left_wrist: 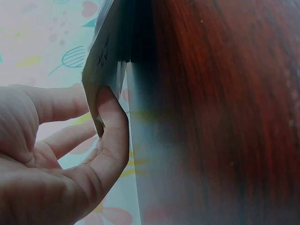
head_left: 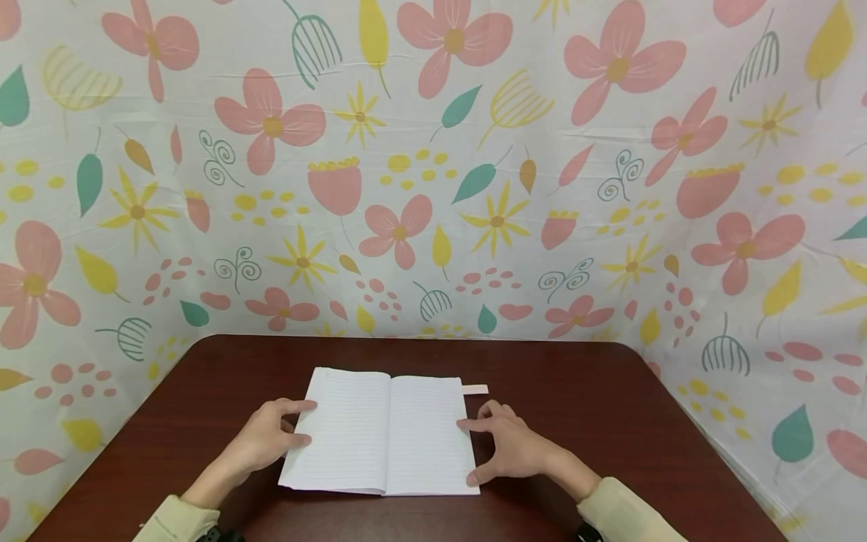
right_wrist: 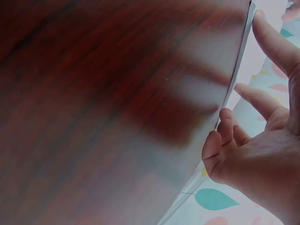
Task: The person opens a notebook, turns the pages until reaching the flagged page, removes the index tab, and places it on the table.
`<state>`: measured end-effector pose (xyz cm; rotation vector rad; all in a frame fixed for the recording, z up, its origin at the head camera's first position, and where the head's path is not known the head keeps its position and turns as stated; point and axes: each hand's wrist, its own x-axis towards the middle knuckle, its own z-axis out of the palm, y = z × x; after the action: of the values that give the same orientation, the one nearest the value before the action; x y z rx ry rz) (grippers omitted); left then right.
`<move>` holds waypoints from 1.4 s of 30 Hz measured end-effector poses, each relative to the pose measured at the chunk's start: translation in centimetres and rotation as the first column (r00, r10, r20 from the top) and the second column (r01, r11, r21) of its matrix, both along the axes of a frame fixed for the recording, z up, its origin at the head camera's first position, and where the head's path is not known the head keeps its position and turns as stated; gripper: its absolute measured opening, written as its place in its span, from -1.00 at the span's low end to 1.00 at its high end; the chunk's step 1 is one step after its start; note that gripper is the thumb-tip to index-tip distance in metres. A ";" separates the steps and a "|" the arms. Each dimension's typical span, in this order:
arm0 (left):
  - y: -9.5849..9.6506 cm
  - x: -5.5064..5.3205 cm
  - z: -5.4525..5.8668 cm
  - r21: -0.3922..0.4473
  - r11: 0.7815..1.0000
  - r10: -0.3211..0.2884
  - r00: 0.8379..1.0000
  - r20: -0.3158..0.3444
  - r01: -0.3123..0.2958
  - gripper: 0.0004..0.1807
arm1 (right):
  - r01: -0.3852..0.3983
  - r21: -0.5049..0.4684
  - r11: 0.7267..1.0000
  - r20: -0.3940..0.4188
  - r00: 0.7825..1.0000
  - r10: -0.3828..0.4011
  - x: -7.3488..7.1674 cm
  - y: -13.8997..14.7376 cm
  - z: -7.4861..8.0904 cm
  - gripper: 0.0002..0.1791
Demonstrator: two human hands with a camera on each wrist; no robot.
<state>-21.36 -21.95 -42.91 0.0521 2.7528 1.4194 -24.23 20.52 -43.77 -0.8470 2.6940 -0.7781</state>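
A lined notebook (head_left: pixel 428 436) lies spread on the dark table, with no writing showing on its ruled pages. My left hand (head_left: pixel 260 436) grips its left edge, thumb and index finger over the page. In the left wrist view, that side of the notebook (left_wrist: pixel 105 61) stands off the tabletop, a finger (left_wrist: pixel 116 136) curled beneath it. Some dark marks show on this underside. At the right edge is my right hand (head_left: pixel 518 444), its thumb and index fingertip resting on the page margin. Its other fingers (right_wrist: pixel 220 138) bend loosely beside the notebook, holding nothing.
A pale strip (head_left: pixel 476 389) juts out from the notebook's upper right side. The brown table (head_left: pixel 569 384) has rounded far corners. Flower-printed cloth (head_left: pixel 433 165) hangs behind it and along both sides.
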 end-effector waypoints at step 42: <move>-0.1 0.0 0.4 -0.015 1.000 -0.004 1.000 0.011 0.004 -0.42 | 0.057 -0.050 0.997 -0.117 0.991 -0.063 0.2 -1.8 -0.1 -0.09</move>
<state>-21.35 -22.00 -42.49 0.0496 2.7528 1.3942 -24.06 18.77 -43.87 -0.8518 2.8278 -0.8315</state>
